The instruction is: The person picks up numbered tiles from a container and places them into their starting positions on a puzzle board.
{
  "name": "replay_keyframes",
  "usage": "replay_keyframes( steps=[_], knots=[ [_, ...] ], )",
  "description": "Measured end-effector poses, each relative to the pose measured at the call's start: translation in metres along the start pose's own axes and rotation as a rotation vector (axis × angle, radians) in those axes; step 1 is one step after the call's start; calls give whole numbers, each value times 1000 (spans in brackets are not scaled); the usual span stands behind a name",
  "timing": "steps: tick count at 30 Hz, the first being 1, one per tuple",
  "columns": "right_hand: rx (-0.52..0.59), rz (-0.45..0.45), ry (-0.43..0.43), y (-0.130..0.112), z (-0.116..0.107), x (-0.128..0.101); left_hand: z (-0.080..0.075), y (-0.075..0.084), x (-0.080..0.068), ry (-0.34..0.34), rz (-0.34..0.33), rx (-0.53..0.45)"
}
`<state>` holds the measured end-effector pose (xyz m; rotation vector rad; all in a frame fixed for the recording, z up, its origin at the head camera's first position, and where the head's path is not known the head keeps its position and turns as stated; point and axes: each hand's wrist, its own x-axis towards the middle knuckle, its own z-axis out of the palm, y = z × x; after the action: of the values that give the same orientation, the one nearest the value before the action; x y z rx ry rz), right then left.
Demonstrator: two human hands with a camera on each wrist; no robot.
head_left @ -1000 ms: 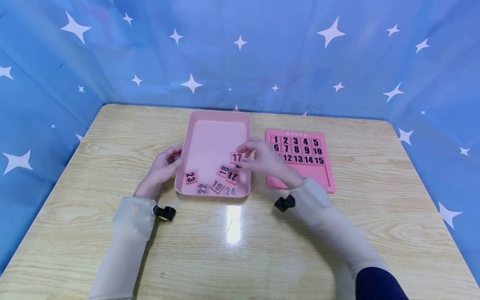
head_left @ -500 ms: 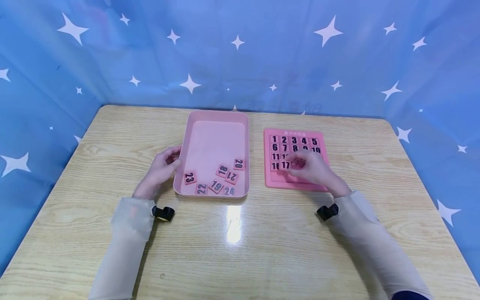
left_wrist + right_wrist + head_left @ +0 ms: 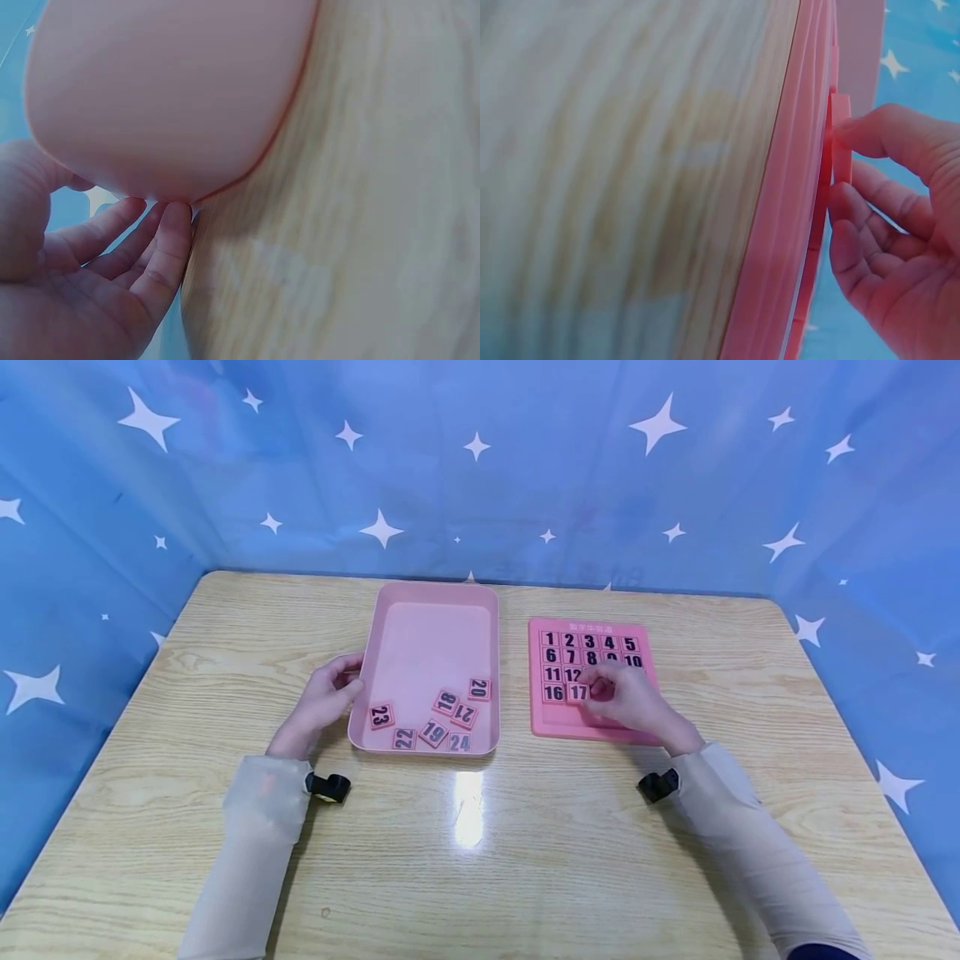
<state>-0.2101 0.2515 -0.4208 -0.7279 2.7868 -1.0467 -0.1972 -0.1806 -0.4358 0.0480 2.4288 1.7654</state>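
Observation:
My left hand holds the left side of a pink tray. In the left wrist view its fingertips touch the tray's outer wall, and the thumb tip is hidden behind the rim. Over a pink number puzzle board, my right hand pinches the number tile 17, just right of tile 16. The right wrist view shows that tile between thumb and fingers, standing a little above the board. Tiles 1 to 12 lie in rows above; my hand covers some beyond.
Loose number tiles lie at the near end of the tray: 23, 22, 19, 18, 21, 20 and 24. Tray and board stand apart on a wooden table, before a blue starry curtain.
My right hand has carried tile 17 from the tray rightward to the board, then shifted it slightly right beside tile 16. My left hand has stayed on the tray.

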Motion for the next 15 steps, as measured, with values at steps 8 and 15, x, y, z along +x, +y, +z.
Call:
replay_keyframes(
  steps=[8,15],
  knots=[
    [-46,-10,-24,-3,2,2,-1,-1,0,-1,-2,-7],
    [-76,-2,-20,-4,4,4,-1,0,1,-10,-5,-31]
  ],
)
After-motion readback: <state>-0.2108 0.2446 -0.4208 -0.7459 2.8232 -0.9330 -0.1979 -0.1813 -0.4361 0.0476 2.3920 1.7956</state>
